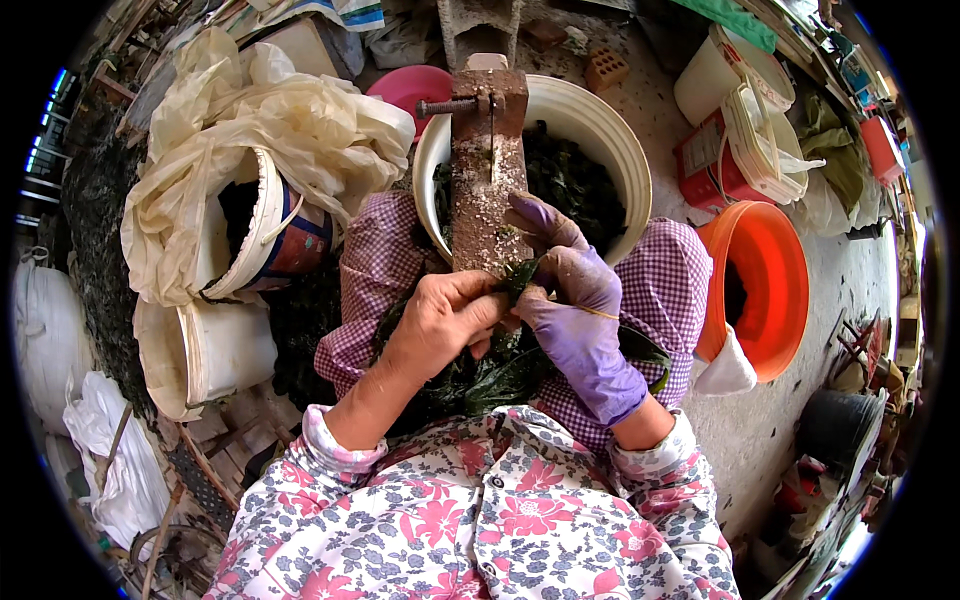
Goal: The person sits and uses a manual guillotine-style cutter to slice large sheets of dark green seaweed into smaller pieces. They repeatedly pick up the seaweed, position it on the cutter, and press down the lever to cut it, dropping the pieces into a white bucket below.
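My bare left hand (447,318) pinches a dark green, leafy strip (516,278) that looks like seaweed. Opposite it, my right hand (580,290), in a purple glove, has its thumb and bent fingers closed on the same strip. Both hands meet over the near end of a narrow brown board (487,190), crusted with pale crumbs and fitted with a rusty bolt (447,106). Under the board stands a large white bucket (640,165) of dark green leaves (575,180). More long, glossy seaweed (500,385) lies across my lap, below my hands.
On the left, a tipped bucket (293,240) with a crumpled plastic bag (260,130) stands above a pale tub (225,355). An orange bucket (785,290) with a white cloth (728,368) is at my right. A pink basin (405,88) sits behind the board.
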{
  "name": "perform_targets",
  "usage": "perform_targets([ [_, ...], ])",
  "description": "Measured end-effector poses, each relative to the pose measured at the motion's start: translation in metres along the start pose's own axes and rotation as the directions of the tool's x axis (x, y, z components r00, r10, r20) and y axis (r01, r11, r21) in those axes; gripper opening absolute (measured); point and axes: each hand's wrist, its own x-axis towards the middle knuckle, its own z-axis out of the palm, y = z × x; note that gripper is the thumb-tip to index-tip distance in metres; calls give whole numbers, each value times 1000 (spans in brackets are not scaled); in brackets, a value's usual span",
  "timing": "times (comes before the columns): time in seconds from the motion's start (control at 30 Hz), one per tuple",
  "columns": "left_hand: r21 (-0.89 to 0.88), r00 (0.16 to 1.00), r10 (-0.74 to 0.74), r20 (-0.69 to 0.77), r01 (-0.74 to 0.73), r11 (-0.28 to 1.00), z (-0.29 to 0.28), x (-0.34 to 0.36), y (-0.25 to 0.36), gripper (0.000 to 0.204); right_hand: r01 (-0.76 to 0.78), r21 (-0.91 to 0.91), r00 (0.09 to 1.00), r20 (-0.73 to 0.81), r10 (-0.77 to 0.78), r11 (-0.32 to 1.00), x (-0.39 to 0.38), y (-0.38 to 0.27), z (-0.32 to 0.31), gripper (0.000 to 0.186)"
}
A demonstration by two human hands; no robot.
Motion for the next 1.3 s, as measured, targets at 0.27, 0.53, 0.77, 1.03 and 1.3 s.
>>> perform_targets([
  [0.27,614,729,632,263,-632,473,5,4,16,12,-282,96,951,159,265,955,6,-11,-15,7],
  [0.53,534,810,555,186,-558,635,2,4,8,7,-293,120,955,94,283,949,-2,-14,-10,5],
  [0.77,-65,978,169,-125,-178,982,-2,-14,2,12,-204,336,965,-87,246,920,-3,-26,13,5],
  [1.03,-347,957,-29,-288,-76,935,-2,-33,-11,13,-267,475,942,-54,331,838,11,-35,-1,38],
  [1.3,185,886,339,-317,-292,938,-27,-6,12,29,-192,242,978,-33,205,951,6,-24,-11,20],
])
